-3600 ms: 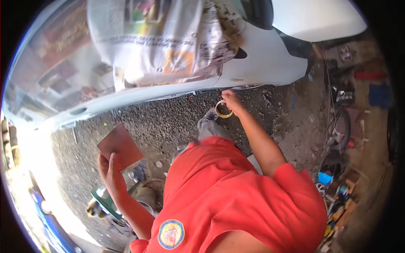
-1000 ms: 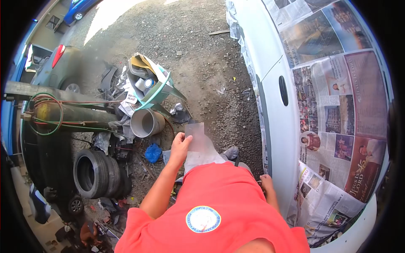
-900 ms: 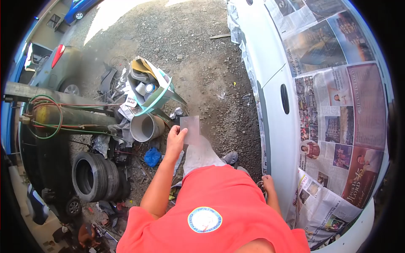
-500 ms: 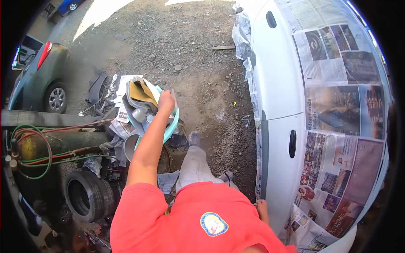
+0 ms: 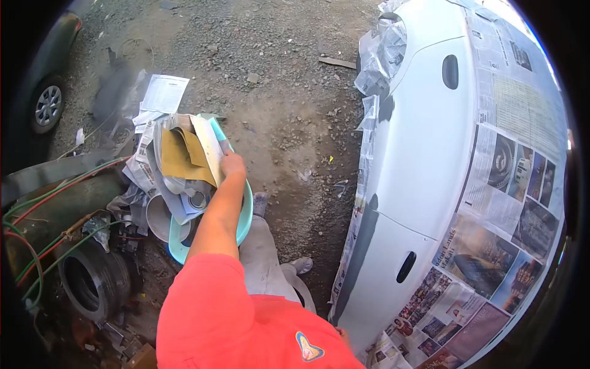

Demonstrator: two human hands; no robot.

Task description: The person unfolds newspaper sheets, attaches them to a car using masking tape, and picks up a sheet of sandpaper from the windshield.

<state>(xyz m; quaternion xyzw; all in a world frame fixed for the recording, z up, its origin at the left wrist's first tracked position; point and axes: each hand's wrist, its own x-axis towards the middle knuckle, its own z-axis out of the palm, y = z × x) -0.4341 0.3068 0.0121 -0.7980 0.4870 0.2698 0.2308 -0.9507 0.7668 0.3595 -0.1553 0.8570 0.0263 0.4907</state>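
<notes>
My left hand (image 5: 232, 165) is closed at the right rim of a teal plastic basin (image 5: 246, 212), and its fingertips are partly hidden. In the basin stand a folded brown sandpaper sheet (image 5: 181, 154), grey and white sheets, and a clear container (image 5: 196, 200) with a round end. My forearm covers part of the basin. Only a small piece of my right hand (image 5: 342, 335) shows past my shirt, low beside the white car door (image 5: 393, 184); its fingers cannot be made out.
Newspaper (image 5: 491, 240) covers the car's windows at right. At left are stacked tires (image 5: 92, 280), a gas cylinder (image 5: 67, 197) with red and green hoses, and a grey pot (image 5: 161, 218). Printed sheets (image 5: 165, 93) lie beyond the basin on gravel. A dark car's wheel (image 5: 49, 106) shows upper left.
My view has shifted and turned, so the white car appears tilted. The basin and my left hand sit lower and further left in view. My right hand is now mostly hidden. My feet have shifted.
</notes>
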